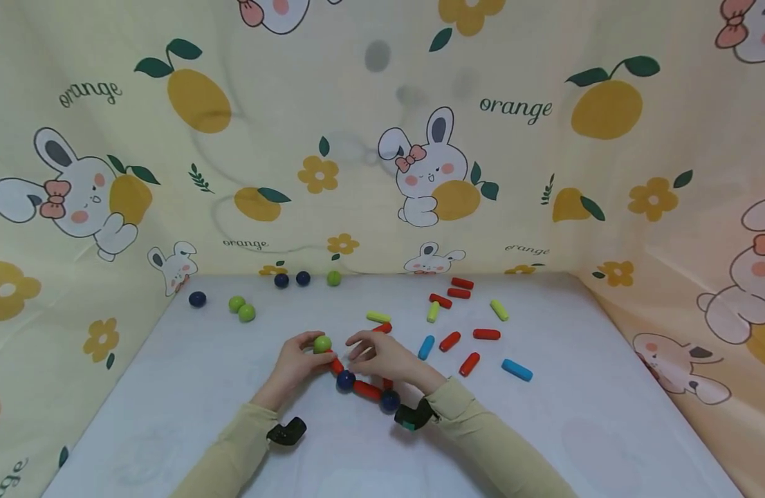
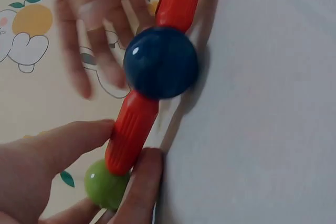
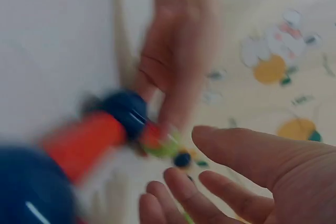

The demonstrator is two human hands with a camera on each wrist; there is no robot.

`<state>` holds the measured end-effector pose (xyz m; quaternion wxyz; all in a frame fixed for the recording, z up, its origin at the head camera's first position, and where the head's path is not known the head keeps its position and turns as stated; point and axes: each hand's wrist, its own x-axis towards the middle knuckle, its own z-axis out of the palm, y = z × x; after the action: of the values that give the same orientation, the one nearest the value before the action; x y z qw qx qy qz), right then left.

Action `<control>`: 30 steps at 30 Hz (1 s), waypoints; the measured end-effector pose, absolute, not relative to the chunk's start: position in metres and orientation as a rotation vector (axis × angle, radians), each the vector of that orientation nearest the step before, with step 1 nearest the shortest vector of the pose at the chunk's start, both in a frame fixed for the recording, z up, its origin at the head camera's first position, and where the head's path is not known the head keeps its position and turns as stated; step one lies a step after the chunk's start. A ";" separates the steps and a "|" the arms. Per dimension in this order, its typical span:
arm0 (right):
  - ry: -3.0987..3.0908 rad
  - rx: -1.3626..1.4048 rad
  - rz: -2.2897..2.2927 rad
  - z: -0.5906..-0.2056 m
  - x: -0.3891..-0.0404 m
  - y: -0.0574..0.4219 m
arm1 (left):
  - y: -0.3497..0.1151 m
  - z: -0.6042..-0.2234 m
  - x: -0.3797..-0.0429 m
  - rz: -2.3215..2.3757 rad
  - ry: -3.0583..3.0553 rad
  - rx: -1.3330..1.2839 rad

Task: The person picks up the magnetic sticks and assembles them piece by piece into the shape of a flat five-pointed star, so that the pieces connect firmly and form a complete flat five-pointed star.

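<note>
My left hand [image 1: 301,361] holds the end of a joined chain, its fingers and thumb around a green ball [image 1: 323,344] and the red stick [image 2: 130,135] plugged into it. From there the chain runs to a dark blue ball [image 1: 346,380], a second red stick [image 1: 366,391] and another dark blue ball [image 1: 390,401]. A further red stick [image 1: 387,383] stands off that last ball, partly covered by my right hand [image 1: 382,356]. That right hand hovers above the chain, fingers loosely spread and nothing between them; the right wrist view is blurred.
Behind and right of my hands lie loose red sticks [image 1: 486,334], blue sticks [image 1: 517,370] and yellow-green sticks [image 1: 499,310]. At the back left are loose green balls [image 1: 247,312] and dark blue balls [image 1: 198,299]. A patterned cloth [image 1: 357,138] walls the white table [image 1: 189,394].
</note>
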<state>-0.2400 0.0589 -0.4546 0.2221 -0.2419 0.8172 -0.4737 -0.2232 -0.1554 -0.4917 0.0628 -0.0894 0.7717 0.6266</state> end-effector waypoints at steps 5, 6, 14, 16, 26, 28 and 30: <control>2.419 -0.754 -1.311 -0.443 -0.258 0.074 | -0.149 -0.492 -0.224 1.881 2.397 -0.339; 2.452 -0.764 -1.285 -0.445 -0.260 0.076 | -0.148 -0.493 -0.224 1.889 2.400 -0.346; 2.549 -0.734 -1.042 -0.468 -0.264 0.081 | -0.139 -0.497 -0.223 1.884 2.483 -0.350; 2.567 -0.725 -1.019 -0.470 -0.262 0.082 | -0.138 -0.497 -0.222 1.899 2.483 -0.329; 2.602 -0.608 -1.074 -0.471 -0.250 0.094 | -0.143 -0.496 -0.220 1.895 2.371 -0.231; 2.590 -0.592 -1.099 -0.472 -0.247 0.099 | -0.145 -0.497 -0.221 1.895 2.346 -0.211; 2.583 -0.594 -1.116 -0.472 -0.243 0.103 | -0.146 -0.497 -0.221 1.881 2.339 -0.201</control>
<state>-0.2431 0.1033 -0.4720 0.1324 -0.2047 0.8903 -0.3846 -0.2213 -0.1464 -0.4966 0.0667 -0.0665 0.7757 0.6240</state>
